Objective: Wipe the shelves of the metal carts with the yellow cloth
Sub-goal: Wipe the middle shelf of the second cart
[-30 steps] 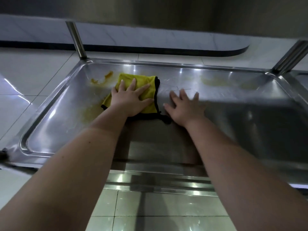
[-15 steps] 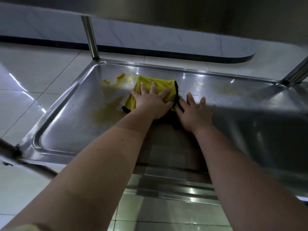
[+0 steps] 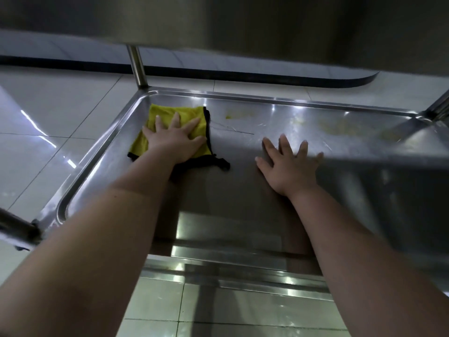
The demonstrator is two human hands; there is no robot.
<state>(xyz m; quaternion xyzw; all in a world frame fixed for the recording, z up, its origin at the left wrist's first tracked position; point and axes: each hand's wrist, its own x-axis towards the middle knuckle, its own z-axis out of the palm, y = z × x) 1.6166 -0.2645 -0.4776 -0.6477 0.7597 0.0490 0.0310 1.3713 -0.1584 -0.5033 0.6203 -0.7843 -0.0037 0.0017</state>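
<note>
On the shelf [image 3: 243, 195], left hand [image 3: 175, 142] presses yellow cloth [image 3: 187, 112].

The cart shelf [image 3: 267, 99] is shiny stainless steel, smooth but finely scratched and dulled by yellowish smears [image 3: 340, 126] toward two o'clock, the yellow cloth [image 3: 170, 113] at ten o'clock looks soft, matt and fuzzy with black stitched edging, and the floor tiles [image 3: 60, 105] beyond are glossy.
</note>
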